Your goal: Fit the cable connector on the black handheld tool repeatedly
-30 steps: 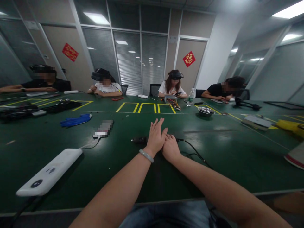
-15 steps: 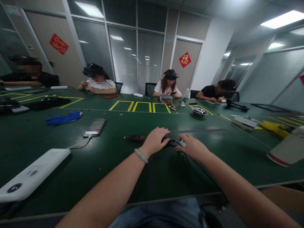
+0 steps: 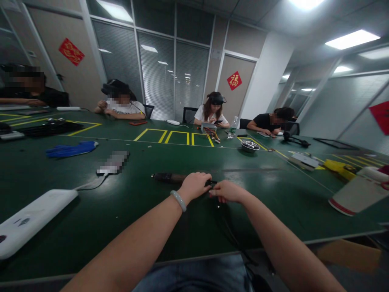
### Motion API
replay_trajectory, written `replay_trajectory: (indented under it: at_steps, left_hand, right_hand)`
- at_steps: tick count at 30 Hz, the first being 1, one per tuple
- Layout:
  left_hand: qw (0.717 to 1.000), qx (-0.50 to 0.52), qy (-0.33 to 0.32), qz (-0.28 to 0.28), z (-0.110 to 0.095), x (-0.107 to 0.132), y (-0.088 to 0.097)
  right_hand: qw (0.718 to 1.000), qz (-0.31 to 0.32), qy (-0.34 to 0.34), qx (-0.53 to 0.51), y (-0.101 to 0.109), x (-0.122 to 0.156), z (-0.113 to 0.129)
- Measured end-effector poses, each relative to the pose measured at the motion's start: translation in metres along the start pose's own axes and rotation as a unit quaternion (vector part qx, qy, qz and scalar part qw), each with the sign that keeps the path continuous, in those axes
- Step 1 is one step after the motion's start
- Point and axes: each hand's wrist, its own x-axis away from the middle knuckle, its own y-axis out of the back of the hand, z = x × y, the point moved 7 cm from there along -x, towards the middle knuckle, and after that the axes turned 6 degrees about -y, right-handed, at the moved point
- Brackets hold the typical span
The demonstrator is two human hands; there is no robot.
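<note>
1. Corded cylindrical tool (image 3: 170,178), probably an electric screwdriver, lies on the green table (image 3: 146,227), tip pointing left, before the wearer.
2. Left hand (image 3: 195,186) is closed over its rear end, apparently to steady it.
3. Right hand (image 3: 227,191), fingers narrowed just beside the left, pinches the black cable (image 3: 227,232); exact contact hidden.
4. Cable trails toward the near edge, presumably clear of the tip.
5. Blue glove (image 3: 72,149) lies well apart.

The single view looked from the person's own head, forward and down over the green table (image 3: 91,227), with the left hand (image 3: 195,185) and right hand (image 3: 227,191) near, mid-frame (the forearms (image 3: 139,243) ran in from the bottom edge), and the glazed wall (image 3: 121,56) well beyond.
</note>
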Motion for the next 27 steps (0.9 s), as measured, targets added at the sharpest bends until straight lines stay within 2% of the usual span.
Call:
replay_trajectory:
  at_steps: [2,4,7,11,16,19,24,27]
  left_hand:
    - [1.0,-0.004,0.002,0.002,0.0,0.0,0.0]
    - [1.0,-0.007,-0.004,-0.006,-0.002,-0.002,0.0]
    - [0.999,-0.016,-0.019,-0.027,-0.007,-0.005,0.0]
    - [0.999,-0.025,-0.011,-0.034,-0.009,-0.008,-0.002]
    - [0.999,-0.016,-0.019,-0.041,-0.009,-0.007,-0.003]
    - [0.999,-0.019,-0.017,-0.036,-0.008,-0.008,-0.004]
    - [0.999,-0.007,-0.03,-0.038,-0.009,-0.008,-0.004]
    - [0.998,0.001,-0.03,-0.046,-0.009,-0.008,-0.002]
  right_hand:
    - [0.999,-0.025,0.037,-0.009,0.008,-0.002,-0.001]
    - [0.998,-0.029,0.042,-0.047,0.013,-0.003,-0.009]
    - [0.991,0.008,0.026,-0.133,0.012,-0.003,-0.023]
    - [0.968,0.07,0.022,-0.242,0.006,0.001,-0.032]
    - [0.961,0.09,0.032,-0.26,0.005,0.008,-0.032]
    - [0.966,0.064,0.033,-0.249,0.007,0.007,-0.034]
    - [0.967,-0.063,0.019,-0.246,0.019,-0.005,-0.041]
    - [0.958,-0.104,0.033,-0.265,0.022,-0.007,-0.039]
